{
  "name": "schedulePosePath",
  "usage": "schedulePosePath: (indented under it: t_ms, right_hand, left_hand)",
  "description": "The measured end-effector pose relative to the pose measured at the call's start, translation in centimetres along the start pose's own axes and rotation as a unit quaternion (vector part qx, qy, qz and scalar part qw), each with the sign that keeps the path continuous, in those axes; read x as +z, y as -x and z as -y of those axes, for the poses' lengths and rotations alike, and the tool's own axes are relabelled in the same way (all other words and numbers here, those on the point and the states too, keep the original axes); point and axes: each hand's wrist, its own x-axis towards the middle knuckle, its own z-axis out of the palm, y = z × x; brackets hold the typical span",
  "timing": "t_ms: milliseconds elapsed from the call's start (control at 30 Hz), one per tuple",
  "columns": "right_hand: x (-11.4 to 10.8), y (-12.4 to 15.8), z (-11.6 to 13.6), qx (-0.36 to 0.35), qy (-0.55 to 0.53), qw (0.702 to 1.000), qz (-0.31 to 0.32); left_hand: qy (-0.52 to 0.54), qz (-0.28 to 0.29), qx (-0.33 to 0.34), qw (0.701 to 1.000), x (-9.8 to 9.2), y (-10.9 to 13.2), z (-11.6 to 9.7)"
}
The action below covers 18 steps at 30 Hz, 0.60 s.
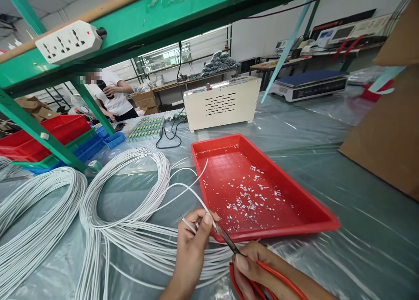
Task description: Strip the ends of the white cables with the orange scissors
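Pinched between the thumb and fingers of my left hand (pixel 195 235) is a white cable (pixel 191 190), its cut end pointing down to the right. Another short cable end sticks out on the left side of that hand. My right hand (pixel 253 265) is wrapped round red-handled pliers (pixel 231 241), whose dark jaws are at the end of the cable. Whether the jaws touch the wire is too small to tell. Just beyond both hands lies a red tray (pixel 294 221) with small silvery scraps (pixel 250 197) scattered over its floor.
Coils of white cable (pixel 94 195) cover the left of the plastic-covered table. Behind the tray stand a beige box-shaped machine (pixel 222 103) and a scale (pixel 307 84). A green shelf beam (pixel 131 25) with a power strip (pixel 68 42) crosses overhead. A person (pixel 113 93) stands far left; cardboard (pixel 386 138) is at right.
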Motion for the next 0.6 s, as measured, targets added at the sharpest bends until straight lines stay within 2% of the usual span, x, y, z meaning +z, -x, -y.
schedulePosePath:
  t_ms: [133,400,600]
  right_hand:
    - [0.0,0.3,0.0,-0.009,-0.042,0.999,-0.004]
    - [-1.0,0.3,-0.8,0.032,-0.025,0.999,0.020]
    - [-0.8,0.5,-0.4,0.023,-0.064,0.997,0.021]
  left_hand:
    - [-0.015,0.004,0.003,1.000,-0.3,0.1,0.3]
    - [-0.040,0.013,0.002,0.999,-0.6,0.0,0.4]
    - [-0.051,0.008,-0.002,0.999,-0.5,0.0,0.5]
